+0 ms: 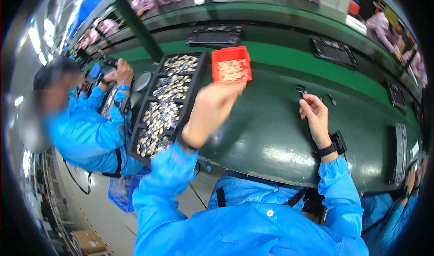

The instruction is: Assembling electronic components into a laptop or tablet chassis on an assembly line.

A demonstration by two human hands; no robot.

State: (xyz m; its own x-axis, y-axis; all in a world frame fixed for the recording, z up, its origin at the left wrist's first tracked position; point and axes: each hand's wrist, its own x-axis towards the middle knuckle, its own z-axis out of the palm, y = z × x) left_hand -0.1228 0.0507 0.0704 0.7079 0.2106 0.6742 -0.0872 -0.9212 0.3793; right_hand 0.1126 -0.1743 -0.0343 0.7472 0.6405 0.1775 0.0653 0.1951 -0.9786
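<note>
My left hand point(211, 109) is at the near edge of a red plastic bin point(217, 55); motion smears its fingers, so I cannot tell whether they hold anything. Small pale cream-coloured pieces point(231, 70) lie in a heap in the bin. Farther right, above the green table, my right hand point(315, 117) pinches a small black part point(301, 89) with a curved end between thumb and forefinger. Another small dark part point(332, 99) lies on the table just right of those fingers.
Left of the bin stands a long black divided tray point(198, 89) full of small shiny parts. Flat black panels point(214, 34) point(333, 51) sit on the green belt point(275, 47) beyond. A co-worker in blue point(90, 125) works at the left; another person's hands point(412, 179) show at the right edge.
</note>
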